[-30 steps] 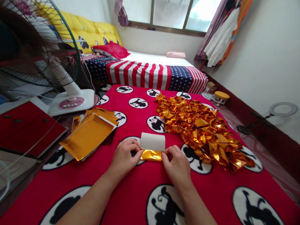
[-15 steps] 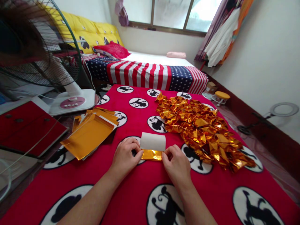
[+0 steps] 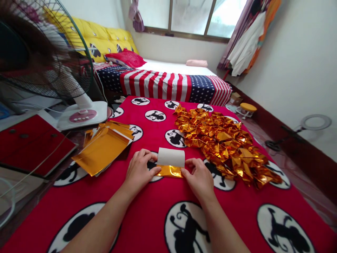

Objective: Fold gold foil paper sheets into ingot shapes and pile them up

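A sheet of foil paper [image 3: 171,157] lies in front of me, its pale grey side up. Its near edge is folded over into a shiny gold strip [image 3: 170,171]. My left hand [image 3: 140,170] has its thumb on the left end of that strip, the index finger curved beside the sheet's left edge. At the strip's right end rests the thumb of my right hand [image 3: 199,178], with the index finger bent just above it. Beyond my right hand spreads a pile of folded gold foil pieces [image 3: 221,140]. A stack of flat gold sheets [image 3: 104,149] lies to the left.
A red cloth [image 3: 147,211] with monkey prints covers the work surface. A running fan [image 3: 81,114] and a dark red panel [image 3: 34,144] stand at the left. Behind is a bed with a striped, starred cover [image 3: 163,84]. A yellow-topped stool [image 3: 248,106] is at the right.
Both index fingers have lifted away from the thumbs, loosening the earlier pinch; the thumbs stay on the strip's ends. The folded gold strip looks flatter. The view has shifted slightly.
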{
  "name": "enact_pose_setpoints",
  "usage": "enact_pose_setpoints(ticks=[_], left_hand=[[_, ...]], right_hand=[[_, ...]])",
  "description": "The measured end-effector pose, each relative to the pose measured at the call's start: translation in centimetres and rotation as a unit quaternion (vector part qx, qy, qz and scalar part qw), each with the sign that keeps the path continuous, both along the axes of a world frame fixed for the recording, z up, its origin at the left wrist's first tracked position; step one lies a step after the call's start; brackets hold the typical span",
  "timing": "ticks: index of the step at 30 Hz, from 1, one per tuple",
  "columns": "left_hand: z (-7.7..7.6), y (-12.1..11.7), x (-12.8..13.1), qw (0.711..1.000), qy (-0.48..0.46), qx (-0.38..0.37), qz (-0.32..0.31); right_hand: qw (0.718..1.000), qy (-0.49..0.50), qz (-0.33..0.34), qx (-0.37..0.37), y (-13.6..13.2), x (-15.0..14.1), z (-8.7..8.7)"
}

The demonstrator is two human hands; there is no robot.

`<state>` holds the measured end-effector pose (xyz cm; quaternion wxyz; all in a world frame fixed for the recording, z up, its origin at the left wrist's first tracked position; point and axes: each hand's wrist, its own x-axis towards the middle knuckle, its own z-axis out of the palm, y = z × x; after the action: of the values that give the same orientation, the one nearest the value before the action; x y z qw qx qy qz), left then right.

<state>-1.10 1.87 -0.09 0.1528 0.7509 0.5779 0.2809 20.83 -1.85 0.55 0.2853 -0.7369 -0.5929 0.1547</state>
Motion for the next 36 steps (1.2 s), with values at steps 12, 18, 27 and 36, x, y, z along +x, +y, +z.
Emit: enact_pose_setpoints(ticks=[12,18,27,36], left_hand=[[-0.2,0.3,0.0,0.979,-0.193,-0.057,-0.043],[0.4,-0.5,0.6,0.947,-0.305,-0.091,-0.053],[0.7,-0.9,1.0,0.952,-0.299,-0.049,-0.045],[1.0,-0.9,1.4,0.914,-0.362,-0.153,-0.099]], right_hand=[[0.976,0.208,0.022,0.062,0.0,-0.2,-0.7],[0.898,0.423,0.082,0.091,0.3,-0.5,-0.8],[0.889,0.440,0.107,0.062,0.1,-0.7,-0.5],[0.891,0.433,0.126,0.060,-0.1,-1.7,-0.7]])
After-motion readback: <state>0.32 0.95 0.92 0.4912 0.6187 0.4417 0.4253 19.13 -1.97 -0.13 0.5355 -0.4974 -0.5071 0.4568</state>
